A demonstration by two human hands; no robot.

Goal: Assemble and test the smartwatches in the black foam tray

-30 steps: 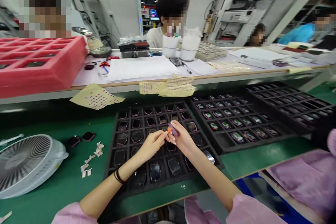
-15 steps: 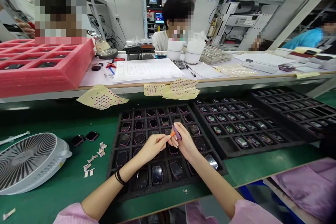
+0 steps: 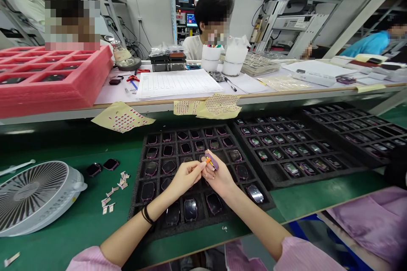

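My right hand point(image 3: 221, 174) is closed around a purple watch case point(image 3: 212, 161), held tilted on its edge above the black foam tray point(image 3: 136, 192). Pinched between the thumb and fingertips of my left hand point(image 3: 190, 174) is a small orange strip point(image 3: 208, 160), which meets the side of the case; its exact kind is too small to tell. Below both hands, the tray's compartments hold several dark-screened smartwatches point(image 3: 190, 210). My hands cover part of the middle compartments.
A white fan point(image 3: 38, 194) stands at left, near two watches point(image 3: 111, 164) and scattered small white tabs point(image 3: 108, 200). More watch trays point(image 3: 273, 173) lie at right. Above runs a shelf with a pink foam tray point(image 3: 85, 80), papers point(image 3: 178, 84) and dotted yellow sheets point(image 3: 124, 117). A person point(image 3: 193, 46) sits opposite.
The watch case has turned slightly in my right hand, with more of the orange strip and a yellowish spot beside it showing. My left hand stays pinched at the case.
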